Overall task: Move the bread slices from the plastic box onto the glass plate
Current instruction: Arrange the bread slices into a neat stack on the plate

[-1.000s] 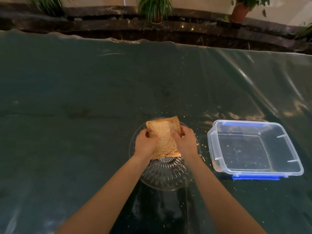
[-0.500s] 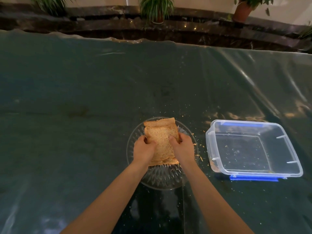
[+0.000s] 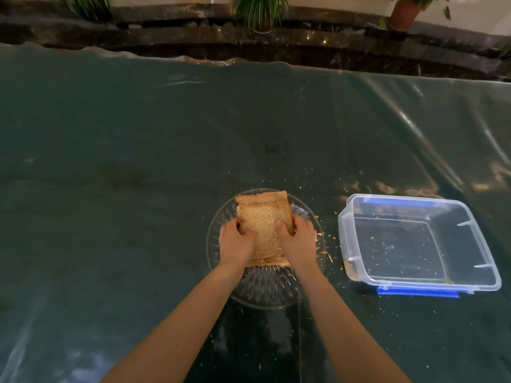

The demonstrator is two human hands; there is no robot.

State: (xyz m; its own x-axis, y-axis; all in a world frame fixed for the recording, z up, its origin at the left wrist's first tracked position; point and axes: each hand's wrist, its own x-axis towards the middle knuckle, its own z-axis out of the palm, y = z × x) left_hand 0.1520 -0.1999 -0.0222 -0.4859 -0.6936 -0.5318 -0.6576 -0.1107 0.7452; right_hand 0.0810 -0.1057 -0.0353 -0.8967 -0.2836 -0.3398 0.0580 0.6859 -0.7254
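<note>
Lying between both hands (image 3: 266,241), bread slices (image 3: 264,221) on glass plate (image 3: 265,288).

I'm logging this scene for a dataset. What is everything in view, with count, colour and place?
bread slices: a stack, at least two, brown, on the glass plate, held from both sides
glass plate: one, clear cut glass, near centre of the table
plastic box: one, clear with blue clips, right of the plate, only crumbs inside
crumbs: many, pale brown, scattered around plate and box
table cover: one, clear plastic sheet over a dark green top
potted plants: at least three, green, along the far ledge
left hand: one, fingers on the stack's left edge
right hand: one, fingers on the stack's right edge
</note>
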